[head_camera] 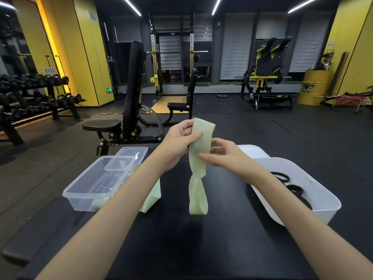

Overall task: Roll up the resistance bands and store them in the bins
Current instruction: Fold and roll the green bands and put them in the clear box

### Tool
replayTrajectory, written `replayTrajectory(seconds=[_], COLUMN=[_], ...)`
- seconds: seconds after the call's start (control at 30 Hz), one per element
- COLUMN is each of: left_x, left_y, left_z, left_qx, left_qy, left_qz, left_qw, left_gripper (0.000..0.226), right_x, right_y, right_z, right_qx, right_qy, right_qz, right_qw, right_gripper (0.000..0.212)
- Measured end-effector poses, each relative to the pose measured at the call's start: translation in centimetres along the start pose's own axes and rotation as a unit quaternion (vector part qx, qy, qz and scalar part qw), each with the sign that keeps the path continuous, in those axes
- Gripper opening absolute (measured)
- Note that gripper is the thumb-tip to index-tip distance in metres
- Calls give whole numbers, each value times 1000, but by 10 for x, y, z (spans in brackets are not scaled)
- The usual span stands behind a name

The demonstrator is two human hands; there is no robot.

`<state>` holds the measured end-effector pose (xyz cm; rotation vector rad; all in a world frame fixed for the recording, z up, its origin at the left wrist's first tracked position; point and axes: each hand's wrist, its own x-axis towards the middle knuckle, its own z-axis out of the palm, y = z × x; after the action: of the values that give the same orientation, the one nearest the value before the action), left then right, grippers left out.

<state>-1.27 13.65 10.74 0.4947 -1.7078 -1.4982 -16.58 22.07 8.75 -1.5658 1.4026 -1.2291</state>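
A pale green resistance band (198, 172) hangs in the air over the black bench pad, twisted once near its lower half. My left hand (180, 138) grips its top loop between thumb and fingers. My right hand (224, 154) pinches the band a little lower, at its right edge. A second green band (152, 196) lies on the pad under my left forearm, partly hidden. A clear plastic bin (90, 188) stands at the left. A white bin (314, 184) at the right holds black bands (294, 189).
A clear lid (119, 163) rests on the clear bin, and another clear container (133, 153) stands behind it. The black bench pad (212, 239) carries everything. An incline bench (129, 110) stands just beyond; dumbbell racks (36, 98) line the left.
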Motion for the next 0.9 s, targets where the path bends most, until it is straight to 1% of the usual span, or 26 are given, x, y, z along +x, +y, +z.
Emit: replayTrajectory(seconds=[0.1, 0.2, 0.27, 0.33, 0.43, 0.5, 0.57, 0.67, 0.73, 0.8, 0.9], left_x=[2, 3, 4, 4, 0, -4, -10, -21, -27, -33, -39], left_y=[1, 3, 3, 2, -8, -18, -27, -34, -41, -49, -58], left_z=[2, 4, 3, -1, -9, -11, -10, -5, -4, -5, -6], left_qx=[-16, -9, -11, -15, 9, 29, 26, 23, 33, 48, 78], left_qy=[10, 30, 48, 51, 32, 22, 10, -16, -35, -51, -53], left_qz=[7, 11, 10, -4, -68, -112, -142, -162, -160, -148, -106], left_qw=[1000, 999, 999, 999, 997, 993, 989, 986, 986, 986, 990], left_gripper=[36, 39, 38, 35, 34, 43, 56, 73, 76, 70, 48], right_x=[1, -1, -3, -4, -3, -1, 2, 6, 10, 14, 20], right_y=[9, 19, 20, 16, 7, 0, -5, -11, -13, -15, -18], right_z=[6, 11, 11, 9, 1, -3, -5, -4, -5, -7, -9], right_qx=[4, -4, -6, 8, 65, 92, 95, 85, 77, 75, 62], right_qy=[-18, -1, 15, 20, 31, 47, 60, 77, 96, 114, 136], right_qz=[34, 49, 37, 13, -19, -34, -45, -48, -45, -37, -35], right_qw=[999, 999, 999, 1000, 997, 994, 993, 992, 991, 990, 988], right_gripper=[36, 28, 16, 10, 9, 10, 11, 11, 9, 7, 6])
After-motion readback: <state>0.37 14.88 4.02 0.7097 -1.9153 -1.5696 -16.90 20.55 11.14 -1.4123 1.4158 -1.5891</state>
